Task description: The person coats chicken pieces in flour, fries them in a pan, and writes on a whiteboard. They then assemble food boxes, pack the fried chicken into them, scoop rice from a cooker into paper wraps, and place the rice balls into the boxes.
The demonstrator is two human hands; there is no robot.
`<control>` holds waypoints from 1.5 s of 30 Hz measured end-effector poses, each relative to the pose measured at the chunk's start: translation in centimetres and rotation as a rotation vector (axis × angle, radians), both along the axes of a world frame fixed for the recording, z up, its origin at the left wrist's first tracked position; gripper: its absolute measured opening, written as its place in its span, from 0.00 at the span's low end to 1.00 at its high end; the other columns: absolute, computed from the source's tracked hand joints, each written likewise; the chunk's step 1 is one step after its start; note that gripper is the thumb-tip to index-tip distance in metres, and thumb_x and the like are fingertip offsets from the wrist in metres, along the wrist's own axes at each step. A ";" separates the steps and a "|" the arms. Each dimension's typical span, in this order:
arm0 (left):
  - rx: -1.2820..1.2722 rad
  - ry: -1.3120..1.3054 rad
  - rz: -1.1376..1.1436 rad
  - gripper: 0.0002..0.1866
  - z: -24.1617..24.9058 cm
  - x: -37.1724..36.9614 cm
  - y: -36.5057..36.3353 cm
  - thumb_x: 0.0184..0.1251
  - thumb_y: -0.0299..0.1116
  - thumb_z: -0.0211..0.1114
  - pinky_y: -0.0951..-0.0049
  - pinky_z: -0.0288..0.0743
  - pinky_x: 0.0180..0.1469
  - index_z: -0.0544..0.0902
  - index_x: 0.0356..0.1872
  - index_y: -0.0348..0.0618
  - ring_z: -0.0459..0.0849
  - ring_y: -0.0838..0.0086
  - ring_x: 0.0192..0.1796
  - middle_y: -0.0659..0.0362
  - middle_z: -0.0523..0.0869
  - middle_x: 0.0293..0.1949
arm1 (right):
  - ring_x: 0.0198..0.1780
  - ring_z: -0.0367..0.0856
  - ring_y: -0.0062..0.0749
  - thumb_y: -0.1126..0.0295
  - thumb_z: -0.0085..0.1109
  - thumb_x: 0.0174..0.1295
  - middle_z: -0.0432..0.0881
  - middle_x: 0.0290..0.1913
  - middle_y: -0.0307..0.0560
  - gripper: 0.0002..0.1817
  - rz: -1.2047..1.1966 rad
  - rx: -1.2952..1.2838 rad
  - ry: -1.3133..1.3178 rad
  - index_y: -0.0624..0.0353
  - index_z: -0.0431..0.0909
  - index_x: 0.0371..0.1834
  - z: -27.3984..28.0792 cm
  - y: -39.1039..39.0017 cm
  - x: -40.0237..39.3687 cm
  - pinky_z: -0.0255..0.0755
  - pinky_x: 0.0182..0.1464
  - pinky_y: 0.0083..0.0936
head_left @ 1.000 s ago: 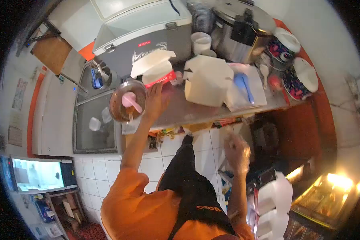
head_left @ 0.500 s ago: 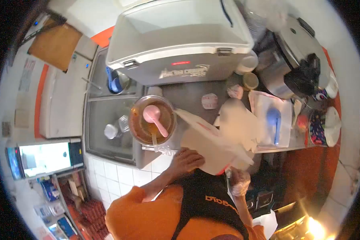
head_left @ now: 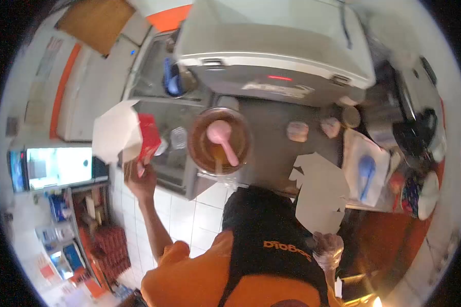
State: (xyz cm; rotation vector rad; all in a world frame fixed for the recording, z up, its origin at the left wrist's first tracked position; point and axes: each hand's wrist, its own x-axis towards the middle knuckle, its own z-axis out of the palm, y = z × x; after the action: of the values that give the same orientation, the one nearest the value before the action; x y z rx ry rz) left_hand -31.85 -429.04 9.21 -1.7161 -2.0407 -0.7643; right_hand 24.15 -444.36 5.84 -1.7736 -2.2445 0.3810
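Observation:
My left hand [head_left: 140, 177] is closed around a red and white box [head_left: 150, 135] with raised white flaps, held over the left side of the sink counter. At the right, my right hand [head_left: 328, 249], in a clear glove, touches the lower end of a flat, pale unfolded carton [head_left: 320, 192] that lies over the counter's front edge. Between the hands stands a round tub [head_left: 200, 140] of brownish liquid, with a pink ladle [head_left: 220, 132] resting across it.
A large open cooler [head_left: 276, 77] fills the back. Two small wrapped packets [head_left: 297, 131] lie before it. Farther right are a blue spoon [head_left: 367, 171] on a white tray [head_left: 351, 174], a metal pot [head_left: 389, 120] and a black bag [head_left: 420, 135]. Flames show at lower right.
My left hand has moved left and up, now with the red and white box in it. My right hand is lower and farther right. The view has shifted.

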 end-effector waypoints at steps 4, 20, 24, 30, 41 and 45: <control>-0.101 -0.078 0.045 0.17 -0.3 -3.2 2.2 0.51 0.21 0.68 0.58 0.83 0.46 0.87 0.45 0.41 0.88 0.55 0.44 0.52 0.89 0.40 | 0.31 0.78 0.43 0.65 0.76 0.51 0.82 0.30 0.38 0.14 0.103 0.066 0.045 0.49 0.86 0.41 4.8 5.7 -3.9 0.71 0.38 0.42; 0.232 -0.245 0.406 0.15 4.9 -7.3 -6.2 0.78 0.32 0.62 0.67 0.83 0.35 0.85 0.55 0.32 0.91 0.69 0.34 0.49 0.92 0.38 | 0.44 0.81 0.33 0.67 0.67 0.53 0.81 0.44 0.35 0.14 0.990 0.222 0.287 0.47 0.86 0.45 3.4 24.6 -26.8 0.78 0.48 0.34; 0.110 -0.265 0.342 0.14 5.2 -5.0 -9.0 0.78 0.31 0.62 0.70 0.80 0.33 0.86 0.55 0.32 0.89 0.74 0.32 0.50 0.92 0.35 | 0.53 0.80 0.37 0.62 0.59 0.64 0.82 0.51 0.39 0.14 0.972 0.098 0.583 0.50 0.82 0.51 -4.4 23.2 -36.6 0.78 0.53 0.38; -0.217 -0.391 0.323 0.13 -12.7 -4.4 -10.5 0.69 0.27 0.68 0.69 0.81 0.39 0.87 0.52 0.36 0.89 0.70 0.38 0.52 0.92 0.40 | 0.45 0.83 0.39 0.66 0.60 0.64 0.82 0.52 0.41 0.13 0.998 -0.014 0.358 0.50 0.82 0.51 -8.6 22.5 -37.4 0.78 0.47 0.35; -0.070 -0.116 0.296 0.19 -15.1 -7.2 -8.1 0.70 0.38 0.71 0.55 0.82 0.48 0.86 0.53 0.34 0.89 0.53 0.48 0.46 0.90 0.48 | 0.55 0.85 0.49 0.66 0.64 0.63 0.85 0.54 0.57 0.24 -0.295 0.086 -0.028 0.56 0.80 0.63 -14.0 32.2 1.7 0.77 0.58 0.43; 0.139 0.007 0.123 0.16 -7.7 -1.0 1.7 0.68 0.33 0.70 0.56 0.80 0.54 0.85 0.53 0.36 0.84 0.54 0.56 0.48 0.88 0.48 | 0.57 0.82 0.56 0.62 0.65 0.60 0.85 0.55 0.56 0.26 -0.338 0.111 0.093 0.56 0.79 0.62 -21.9 34.2 3.1 0.74 0.62 0.49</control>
State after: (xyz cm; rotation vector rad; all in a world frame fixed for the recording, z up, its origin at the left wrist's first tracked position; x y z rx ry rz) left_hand -32.88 -427.30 1.50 -1.5009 -2.0163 -0.8382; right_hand 27.27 -410.18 -16.09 -1.9828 -1.8212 0.2580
